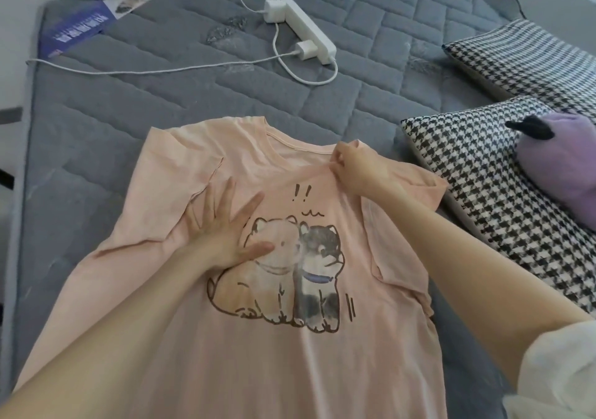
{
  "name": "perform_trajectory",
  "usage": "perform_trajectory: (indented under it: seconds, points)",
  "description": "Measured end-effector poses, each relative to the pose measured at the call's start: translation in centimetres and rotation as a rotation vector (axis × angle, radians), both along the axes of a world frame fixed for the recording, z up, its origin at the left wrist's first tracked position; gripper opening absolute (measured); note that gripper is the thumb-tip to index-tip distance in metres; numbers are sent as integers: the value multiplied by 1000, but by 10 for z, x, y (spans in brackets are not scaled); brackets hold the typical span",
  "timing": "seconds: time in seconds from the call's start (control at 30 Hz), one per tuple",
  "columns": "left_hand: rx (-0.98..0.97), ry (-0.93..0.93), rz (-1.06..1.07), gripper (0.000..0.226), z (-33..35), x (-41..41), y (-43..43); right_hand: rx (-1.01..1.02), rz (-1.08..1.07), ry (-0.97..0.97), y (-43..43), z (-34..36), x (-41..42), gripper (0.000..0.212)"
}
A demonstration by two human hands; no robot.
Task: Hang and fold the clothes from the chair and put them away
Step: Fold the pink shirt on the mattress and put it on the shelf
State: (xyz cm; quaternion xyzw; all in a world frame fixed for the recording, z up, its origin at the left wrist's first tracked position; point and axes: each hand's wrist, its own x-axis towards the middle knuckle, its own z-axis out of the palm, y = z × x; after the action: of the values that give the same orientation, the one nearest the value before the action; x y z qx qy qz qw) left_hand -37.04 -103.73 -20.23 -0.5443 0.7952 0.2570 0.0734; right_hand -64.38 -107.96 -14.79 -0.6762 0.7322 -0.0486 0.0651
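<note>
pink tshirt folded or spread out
Mostly spread: the pink t-shirt lies print-up on the mattress, left hand flat on it, right hand pinching its shoulder.

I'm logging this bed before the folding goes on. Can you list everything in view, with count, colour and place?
pink short-sleeved T-shirt with a cartoon dog print: one, pink, spread face up on the near mattress
grey quilted mattress: one, grey, under everything
blue printed label: one, blue, far left mattress corner
white oblong power strip: one, white, far middle of the mattress
white plug-in chargers: two, white, plugged into the strip
thin white cables: several, white, trailing across the mattress
black-and-white houndstooth pillows: two, right side
purple plush toy: one, purple, on the nearer pillow
left hand: one, pressed flat on the shirt's chest
right hand: one, pinches the shirt beside the collar
</note>
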Motion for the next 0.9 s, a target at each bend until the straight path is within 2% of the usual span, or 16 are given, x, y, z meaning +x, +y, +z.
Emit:
perform_trajectory:
  seconds: [0.17, 0.23, 0.3, 0.37, 0.4, 0.47, 0.53, 0.6, 0.67, 0.8, 0.9]
  points:
    - [-11, -63, -4, 96, 11, -4, -2, -83, -12, -12, 2, -1, 6, 20]
    - [-222, -73, -33, 79, 21, -9, -3, -172, -45, -107, 8, 2, 2, 29]
    - [-449, 71, -3, 48, 34, -12, -8, -322, -128, -127, 18, 5, -9, 30]
    - [-506, 189, 7, 34, 45, -13, -16, -337, -210, -135, 33, 3, -21, 31]
    - [-520, 189, 1, 35, 47, -12, -22, -298, -232, -120, 43, -1, -27, 33]
    - [-526, 125, 4, 55, 49, -9, -38, -250, -245, -41, 62, -13, -36, 36]
    - [-503, 41, 21, 68, 51, -5, -54, -257, -250, -79, 75, -26, -38, 41]
    - [-440, -73, 34, 72, 49, 0, -70, -270, -257, -175, 77, -34, -37, 46]
    - [-369, -170, 60, 74, 46, 6, -85, -273, -240, -166, 71, -38, -37, 50]
    - [-341, -205, 91, 77, 43, 14, -115, -218, -257, -99, 61, -43, -40, 65]
    - [-262, -240, 78, 96, 45, 20, -141, -83, -257, -76, 52, -47, -47, 78]
